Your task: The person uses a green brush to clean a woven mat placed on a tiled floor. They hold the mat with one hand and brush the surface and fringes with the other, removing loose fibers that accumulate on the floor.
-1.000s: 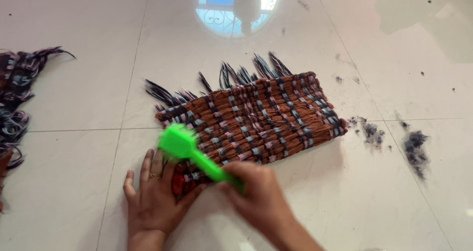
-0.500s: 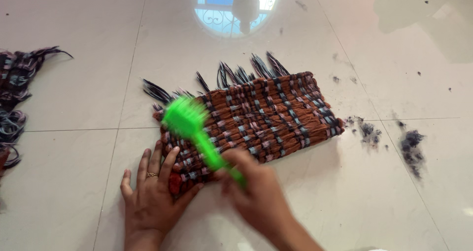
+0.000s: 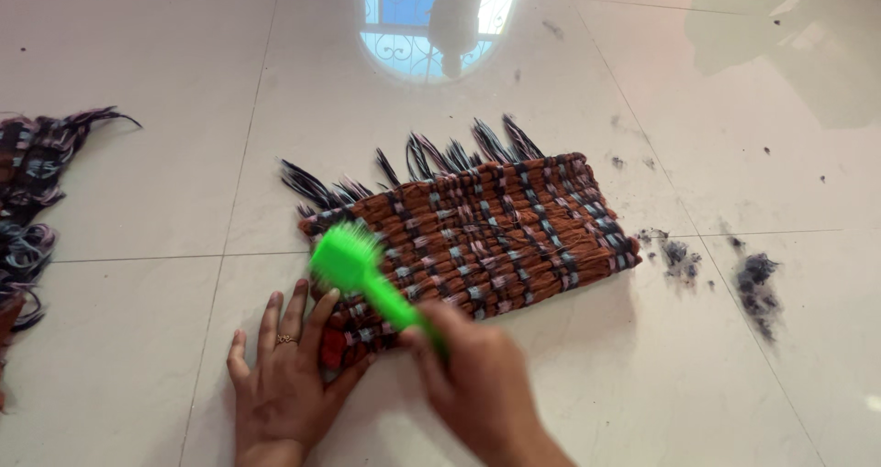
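- Head view: a woven mat (image 3: 477, 238) of rust-brown strands crossed with pale blue and dark ones lies flat on the glossy white tiled floor (image 3: 138, 54), its long side slanting up to the right. Dark fringe ends (image 3: 431, 155) stick out along its far edge and at its left end.
- Head view: the left hand (image 3: 284, 375) lies palm down, fingers (image 3: 298, 311) spread wide, tips on the near left corner of the mat and heel on the tile. That flat, fanned press looks meant to pin the corner so the mat does not slide or bunch.
- Head view: the right hand (image 3: 477, 380) is closed round the handle of a bright green brush (image 3: 362, 274), fingers wrapped tight on it. The handle slants up and to the left, so the brush head sits on the mat's left end, just beyond the left fingertips. Whether the bristles bite into the weave I cannot tell; the head is a little blurred.
- Head view: holding hand and brush head sit close together, so the cloth is braced right where the brush bears on it.
- Head view: small clumps of dark fluff (image 3: 757, 279) lie on the tile just past the mat's right end, apart from it.
- Head view: another bundle of dark woven strips (image 3: 32, 192) lies at the left edge, well apart from both hands. An arched window's reflection (image 3: 431, 17) shines on the floor beyond the mat.
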